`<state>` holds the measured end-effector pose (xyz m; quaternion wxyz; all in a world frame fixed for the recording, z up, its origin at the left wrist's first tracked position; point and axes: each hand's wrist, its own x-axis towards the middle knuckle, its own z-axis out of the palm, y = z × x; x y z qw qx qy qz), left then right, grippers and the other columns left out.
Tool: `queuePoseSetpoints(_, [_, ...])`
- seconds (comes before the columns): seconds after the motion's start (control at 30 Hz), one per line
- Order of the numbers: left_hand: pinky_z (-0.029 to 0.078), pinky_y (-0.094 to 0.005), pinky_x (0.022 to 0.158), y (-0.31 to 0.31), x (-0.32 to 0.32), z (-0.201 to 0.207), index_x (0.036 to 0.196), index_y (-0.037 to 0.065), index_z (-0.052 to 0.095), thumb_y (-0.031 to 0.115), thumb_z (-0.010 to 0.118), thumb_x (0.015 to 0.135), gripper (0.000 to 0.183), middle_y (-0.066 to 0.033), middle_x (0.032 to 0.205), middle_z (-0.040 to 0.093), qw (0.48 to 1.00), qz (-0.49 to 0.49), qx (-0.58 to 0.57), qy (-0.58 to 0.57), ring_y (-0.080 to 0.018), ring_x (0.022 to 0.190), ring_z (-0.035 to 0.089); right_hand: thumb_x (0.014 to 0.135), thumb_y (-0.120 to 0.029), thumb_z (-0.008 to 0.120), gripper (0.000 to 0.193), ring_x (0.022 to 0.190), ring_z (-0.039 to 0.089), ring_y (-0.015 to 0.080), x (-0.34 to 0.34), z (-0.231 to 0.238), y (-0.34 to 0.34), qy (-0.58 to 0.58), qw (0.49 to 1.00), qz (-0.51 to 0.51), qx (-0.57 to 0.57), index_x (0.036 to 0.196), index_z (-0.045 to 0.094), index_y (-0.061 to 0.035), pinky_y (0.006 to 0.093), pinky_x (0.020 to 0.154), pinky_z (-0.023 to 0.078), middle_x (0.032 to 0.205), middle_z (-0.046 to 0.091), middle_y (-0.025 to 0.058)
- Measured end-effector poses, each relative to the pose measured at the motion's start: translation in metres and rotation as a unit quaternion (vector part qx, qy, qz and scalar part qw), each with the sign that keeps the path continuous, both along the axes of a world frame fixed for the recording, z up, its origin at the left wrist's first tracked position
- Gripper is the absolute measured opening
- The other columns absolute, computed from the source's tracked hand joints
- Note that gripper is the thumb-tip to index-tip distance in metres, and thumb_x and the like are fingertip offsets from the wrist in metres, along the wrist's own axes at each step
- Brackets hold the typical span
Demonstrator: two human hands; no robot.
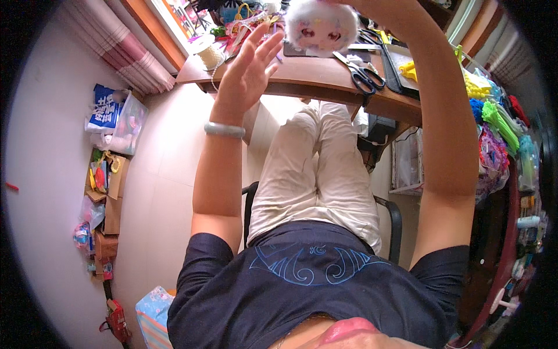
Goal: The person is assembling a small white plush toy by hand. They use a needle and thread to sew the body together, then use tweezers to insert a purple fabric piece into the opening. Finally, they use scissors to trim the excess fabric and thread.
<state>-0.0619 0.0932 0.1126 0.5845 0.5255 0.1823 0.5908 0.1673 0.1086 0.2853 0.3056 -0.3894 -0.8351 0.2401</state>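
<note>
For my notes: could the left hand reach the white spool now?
Likely yes: the left hand is open, empty, and no large thing shows between it and the white spool.

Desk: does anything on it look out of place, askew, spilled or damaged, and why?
The scissors at the front edge of the desk look oddly placed: they lie slantwise, handles right by the edge, where they might be knocked off. I see nothing clearly spilled or damaged.

A dark navy short-sleeved T-shirt (thin blue printed swirls cross its chest) tops creased off-white trousers, and a smooth pale bangle rings the left wrist.
</note>
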Motion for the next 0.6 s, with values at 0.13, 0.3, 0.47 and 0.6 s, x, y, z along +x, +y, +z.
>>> queuePoseSetpoints(0.13, [0.032, -0.0351, 0.101, -0.031, 0.002, -0.021, 0.143, 0.01, 0.029, 0.05, 0.051, 0.089, 0.071, -0.0137, 0.143, 0.038, 0.999, -0.001, -0.032, 0.025, -0.0203, 0.127, 0.04, 0.08, -0.015, 0.066, 0.02, 0.067, 0.055, 0.0136, 0.003, 0.024, -0.001, 0.006, 0.997, -0.037, 0.062, 0.092, 0.069, 0.002, 0.0289, 0.062, 0.045, 0.077, 0.066, 0.0082])
queuePoseSetpoints(0.3, [0.026, -0.0362, 0.105, -0.087, -0.005, -0.033, 0.14, 0.008, 0.035, 0.044, 0.055, 0.089, 0.066, -0.0119, 0.14, 0.043, 0.991, 0.003, -0.06, 0.116, -0.021, 0.129, 0.039, 0.081, -0.015, 0.066, 0.02, 0.059, 0.049, 0.012, 0.001, 0.049, -0.01, 0.033, 0.995, -0.067, 0.066, 0.093, 0.069, 0.0008, 0.028, 0.054, 0.04, 0.074, 0.064, 0.0063])
queuePoseSetpoints(0.47, [0.032, -0.033, 0.102, -0.122, -0.003, -0.02, 0.138, 0.006, 0.038, 0.025, 0.058, 0.09, 0.055, -0.0119, 0.136, 0.047, 0.99, -0.017, -0.034, 0.133, -0.0203, 0.125, 0.044, 0.081, -0.014, 0.067, 0.017, 0.051, 0.042, 0.0081, 0.012, 0.085, -0.064, -0.003, 0.992, -0.068, 0.102, 0.09, 0.07, 0.0001, 0.0265, 0.046, 0.033, 0.064, 0.059, 0.0015])
queuePoseSetpoints(0.6, [0.036, -0.0322, 0.101, -0.143, -0.012, 0.016, 0.137, 0.003, 0.039, 0.021, 0.059, 0.089, 0.054, -0.0148, 0.132, 0.049, 0.987, 0.034, 0.004, 0.157, -0.0226, 0.122, 0.047, 0.081, -0.01, 0.065, 0.011, 0.044, 0.036, 0.0049, 0.009, 0.101, -0.091, -0.017, 0.996, -0.034, 0.079, 0.086, 0.069, -0.0005, 0.0236, 0.041, 0.027, 0.057, 0.053, -0.0027])
